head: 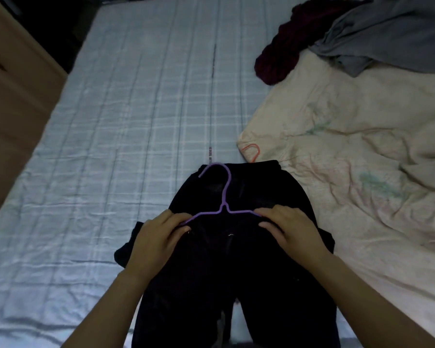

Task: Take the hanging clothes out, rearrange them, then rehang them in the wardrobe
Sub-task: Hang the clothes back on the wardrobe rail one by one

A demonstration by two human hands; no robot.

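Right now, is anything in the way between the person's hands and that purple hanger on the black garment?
Nothing visible. The left hand and right hand each pinch one arm of the purple hanger, which lies on the black garment. The way to the wardrobe is out of view.

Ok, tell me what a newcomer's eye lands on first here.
The purple hanger stands out most, lying on a black garment spread on the pale checked sheet at lower centre, with the left hand and right hand gripping its two arms. To the right lies a rumpled cream quilt with an orange hanger hook at its near corner. A maroon garment and a grey garment are heaped top right.
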